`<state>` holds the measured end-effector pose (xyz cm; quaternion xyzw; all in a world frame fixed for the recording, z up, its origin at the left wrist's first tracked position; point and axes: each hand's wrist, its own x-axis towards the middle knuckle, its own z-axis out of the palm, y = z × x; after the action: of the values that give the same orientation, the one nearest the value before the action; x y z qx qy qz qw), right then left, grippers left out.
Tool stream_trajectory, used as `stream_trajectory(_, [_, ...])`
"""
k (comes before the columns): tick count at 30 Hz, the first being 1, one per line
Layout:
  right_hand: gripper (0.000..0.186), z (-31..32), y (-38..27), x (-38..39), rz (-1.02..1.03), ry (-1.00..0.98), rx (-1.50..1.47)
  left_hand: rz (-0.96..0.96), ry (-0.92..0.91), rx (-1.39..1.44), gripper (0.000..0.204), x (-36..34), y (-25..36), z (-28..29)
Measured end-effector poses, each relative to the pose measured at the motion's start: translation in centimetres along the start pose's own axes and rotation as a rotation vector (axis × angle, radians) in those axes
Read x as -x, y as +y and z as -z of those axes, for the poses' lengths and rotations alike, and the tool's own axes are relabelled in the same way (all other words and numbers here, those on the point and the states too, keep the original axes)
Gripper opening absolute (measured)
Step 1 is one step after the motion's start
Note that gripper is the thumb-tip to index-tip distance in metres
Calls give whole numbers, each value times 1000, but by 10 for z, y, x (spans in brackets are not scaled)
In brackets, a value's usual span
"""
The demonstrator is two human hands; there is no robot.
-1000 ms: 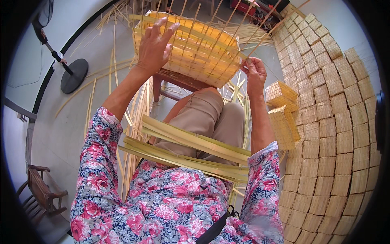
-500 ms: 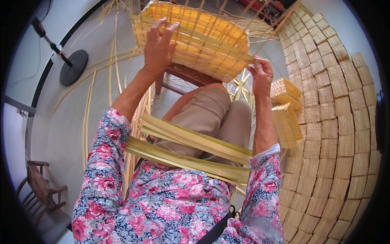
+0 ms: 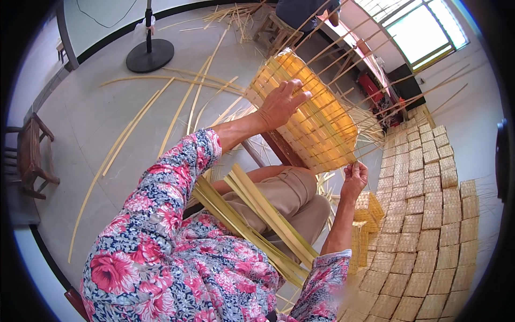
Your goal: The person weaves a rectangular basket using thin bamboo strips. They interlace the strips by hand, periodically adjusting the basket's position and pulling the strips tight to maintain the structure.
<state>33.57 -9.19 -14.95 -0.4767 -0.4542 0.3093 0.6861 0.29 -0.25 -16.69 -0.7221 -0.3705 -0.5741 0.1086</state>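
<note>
A yellow woven bamboo basket point(image 3: 316, 126) with long upright stakes rests on a wooden stool point(image 3: 281, 146) beyond my knees. My left hand point(image 3: 283, 101) lies on its near side, fingers apart and slightly bent over the weave. My right hand point(image 3: 354, 177) pinches a thin strip at the basket's lower right corner. Flat green-yellow bamboo strips point(image 3: 249, 204) lie across my lap.
Rows of woven square baskets point(image 3: 424, 236) cover the right side, beside two yellow baskets point(image 3: 366, 209). Loose strips point(image 3: 137, 121) are scattered on the floor. A stand with round base point(image 3: 150, 58) and wooden chair point(image 3: 33, 153) are left. A seated person point(image 3: 300, 12) is at the back.
The view has swung, bringing the seated person and window in. In the picture, the basket and both hands sit lower and farther right, with the basket more slanted.
</note>
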Motion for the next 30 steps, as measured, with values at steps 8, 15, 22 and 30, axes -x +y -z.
stream_trajectory(8, [15,7,0,22,-102,15,-10,36,41,140,65,4,-5,34])
stream_trajectory(15, [32,3,6,22,-35,-6,-3,418,62,303,20,-17,-144,15])
stream_trajectory(22, [23,-9,21,20,73,102,18,470,-111,477,14,-22,-151,33])
stream_trajectory(30, [22,-11,15,26,137,110,116,396,-229,402,15,-23,-161,45])
